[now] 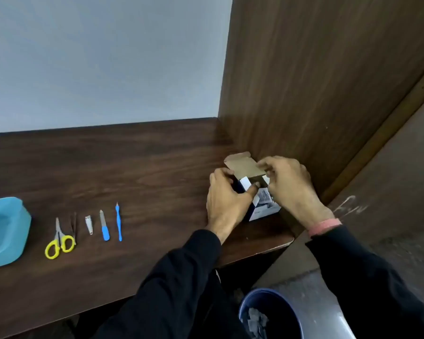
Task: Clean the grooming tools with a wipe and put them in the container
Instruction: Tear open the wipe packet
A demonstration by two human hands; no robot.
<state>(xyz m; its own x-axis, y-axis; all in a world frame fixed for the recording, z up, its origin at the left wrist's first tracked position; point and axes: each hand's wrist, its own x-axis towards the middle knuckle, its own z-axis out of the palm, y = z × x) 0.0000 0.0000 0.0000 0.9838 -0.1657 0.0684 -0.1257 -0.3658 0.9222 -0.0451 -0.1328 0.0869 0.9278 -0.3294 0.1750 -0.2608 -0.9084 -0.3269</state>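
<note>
A small blue-and-white cardboard box point(263, 204) stands at the table's right end with its brown lid flap point(242, 165) raised. My left hand point(227, 199) grips the box's left side, thumb at the opening. My right hand point(288, 184) pinches at the top of the opening; what its fingers hold is hidden. Laid in a row on the left are yellow-handled scissors point(59, 242), dark tweezers point(74, 223), a nail clipper point(89, 224), a blue-handled file point(104, 228) and a thin blue tool point(118, 222). A light blue container point(22, 223) sits at the far left edge.
The dark wooden table point(145, 167) meets a grey wall behind and a wooden side panel point(304, 81) on the right. A blue bin point(262, 311) with crumpled scraps stands on the floor below the table's right corner.
</note>
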